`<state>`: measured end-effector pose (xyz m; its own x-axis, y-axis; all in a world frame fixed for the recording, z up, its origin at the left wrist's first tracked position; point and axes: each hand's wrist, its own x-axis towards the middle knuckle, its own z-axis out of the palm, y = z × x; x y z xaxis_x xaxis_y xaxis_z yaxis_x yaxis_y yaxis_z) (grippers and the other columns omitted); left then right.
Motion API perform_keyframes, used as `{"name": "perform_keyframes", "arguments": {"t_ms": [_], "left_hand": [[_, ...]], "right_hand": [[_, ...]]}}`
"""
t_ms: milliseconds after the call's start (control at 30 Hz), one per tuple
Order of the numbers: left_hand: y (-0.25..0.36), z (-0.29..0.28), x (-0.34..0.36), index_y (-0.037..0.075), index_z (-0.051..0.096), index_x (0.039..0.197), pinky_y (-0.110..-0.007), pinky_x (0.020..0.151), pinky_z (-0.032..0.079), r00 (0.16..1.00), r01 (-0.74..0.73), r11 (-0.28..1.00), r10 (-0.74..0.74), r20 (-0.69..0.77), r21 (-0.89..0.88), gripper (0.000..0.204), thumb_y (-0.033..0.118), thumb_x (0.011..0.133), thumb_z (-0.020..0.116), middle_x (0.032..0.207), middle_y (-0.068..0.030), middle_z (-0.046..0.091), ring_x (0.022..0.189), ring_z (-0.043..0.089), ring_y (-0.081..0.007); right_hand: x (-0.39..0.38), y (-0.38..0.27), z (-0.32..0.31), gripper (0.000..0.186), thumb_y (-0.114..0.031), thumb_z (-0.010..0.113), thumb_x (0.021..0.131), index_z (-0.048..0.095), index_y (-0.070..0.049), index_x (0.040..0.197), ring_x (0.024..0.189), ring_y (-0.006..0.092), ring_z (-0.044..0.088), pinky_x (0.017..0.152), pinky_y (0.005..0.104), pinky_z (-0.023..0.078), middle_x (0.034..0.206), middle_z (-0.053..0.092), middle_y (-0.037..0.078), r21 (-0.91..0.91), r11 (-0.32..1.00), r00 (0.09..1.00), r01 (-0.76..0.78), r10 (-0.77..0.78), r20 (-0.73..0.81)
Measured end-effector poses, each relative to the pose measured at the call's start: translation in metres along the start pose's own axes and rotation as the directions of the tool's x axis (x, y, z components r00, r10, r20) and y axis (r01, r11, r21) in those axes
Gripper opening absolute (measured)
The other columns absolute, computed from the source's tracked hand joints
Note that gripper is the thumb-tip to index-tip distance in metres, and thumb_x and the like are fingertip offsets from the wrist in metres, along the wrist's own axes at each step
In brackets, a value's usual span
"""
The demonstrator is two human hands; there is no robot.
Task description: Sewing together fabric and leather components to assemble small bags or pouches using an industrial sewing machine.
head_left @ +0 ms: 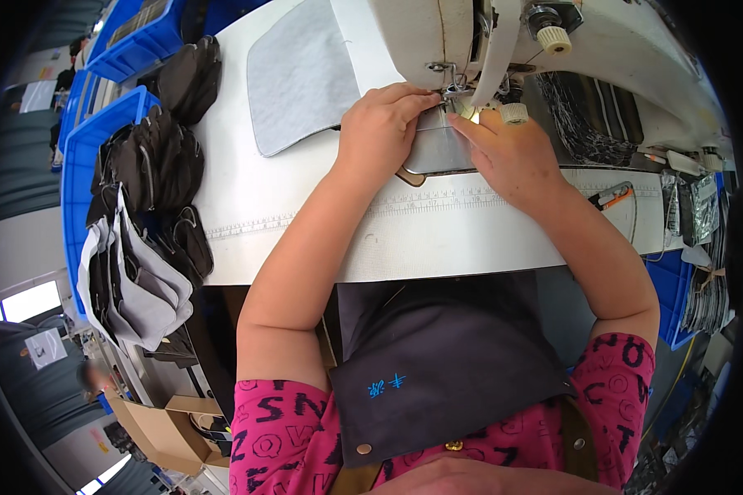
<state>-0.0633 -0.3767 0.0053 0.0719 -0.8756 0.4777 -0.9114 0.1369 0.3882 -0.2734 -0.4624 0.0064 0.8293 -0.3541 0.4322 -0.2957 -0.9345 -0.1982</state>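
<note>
My left hand [380, 132] rests on the bed of a white sewing machine [425, 33], its fingers bunched together at the left of the presser foot [456, 92]. From the right, my right hand [516, 153] comes close to the same foot, with one finger reaching toward it and the others curled. Whatever lies under the fingertips is too small and covered to make out. A light grey fabric panel [300, 82] with a dark edge lies flat to the left of my left hand. Below the foot, a smooth grey plate [442, 151] shows between both hands.
Blue bins [78, 177] stand at the left, beside dark fabric pouches [153, 157] and grey-lined pieces [144, 289]. Dark striped fabric [594, 115] is stacked right of the machine. Thread snips [612, 195] lie near a ruler strip [470, 200] along the white table [437, 247].
</note>
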Motion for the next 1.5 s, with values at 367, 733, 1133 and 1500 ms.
{"name": "perform_keyframes", "arguments": {"t_ms": [367, 733, 1133, 1500], "left_hand": [[0.001, -0.001, -0.001, 0.016, 0.080, 0.106, -0.035, 0.072, 0.059, 0.999, -0.034, 0.999, 0.034, -0.024, 0.003, 0.026, 0.001, 0.087, 0.069, 0.106, 0.0008, 0.076, 0.089, 0.072, -0.0240], [0.000, -0.001, -0.001, 0.017, 0.080, 0.107, -0.033, 0.070, 0.059, 0.998, -0.050, 0.999, 0.049, -0.046, -0.002, 0.024, 0.004, 0.089, 0.070, 0.105, 0.0012, 0.076, 0.089, 0.073, -0.0224], [-0.019, -0.035, -0.023, 0.015, 0.059, 0.146, -0.055, 0.111, 0.038, 0.954, 0.238, 0.936, -0.275, 0.116, 0.261, 0.075, 0.058, 0.087, 0.074, 0.157, -0.0044, 0.054, 0.149, 0.042, -0.0266], [0.053, -0.123, -0.157, 0.019, 0.051, 0.153, -0.049, 0.110, 0.042, 0.903, 0.176, 0.973, -0.219, 0.370, 0.148, 0.085, 0.028, 0.076, 0.087, 0.160, -0.0040, 0.048, 0.150, 0.042, -0.0278]], "right_hand": [[0.001, 0.000, -0.001, 0.034, -0.006, 0.070, 0.087, 0.074, -0.012, 0.121, 0.066, 0.0277, 0.065, 0.060, 0.0387, 0.054, 0.087, 0.064, 0.007, 0.021, 1.000, 1.000, -0.011, 0.011, -0.013], [0.004, -0.005, -0.005, 0.029, -0.008, 0.070, 0.087, 0.074, -0.011, 0.116, 0.072, 0.0303, 0.066, 0.064, 0.0424, 0.053, 0.083, 0.066, 0.008, 0.067, 0.997, 0.999, -0.040, 0.041, -0.015], [0.004, -0.005, -0.007, 0.028, -0.011, 0.065, 0.092, 0.073, -0.012, 0.119, 0.074, 0.0339, 0.064, 0.066, 0.0462, 0.050, 0.082, 0.063, 0.010, 0.103, 0.994, 0.999, -0.042, 0.042, 0.006], [0.003, -0.006, -0.008, 0.027, -0.010, 0.065, 0.092, 0.074, -0.009, 0.117, 0.080, 0.0324, 0.062, 0.071, 0.0455, 0.051, 0.083, 0.062, 0.010, 0.064, 0.998, 0.999, -0.030, 0.028, 0.026]]}}
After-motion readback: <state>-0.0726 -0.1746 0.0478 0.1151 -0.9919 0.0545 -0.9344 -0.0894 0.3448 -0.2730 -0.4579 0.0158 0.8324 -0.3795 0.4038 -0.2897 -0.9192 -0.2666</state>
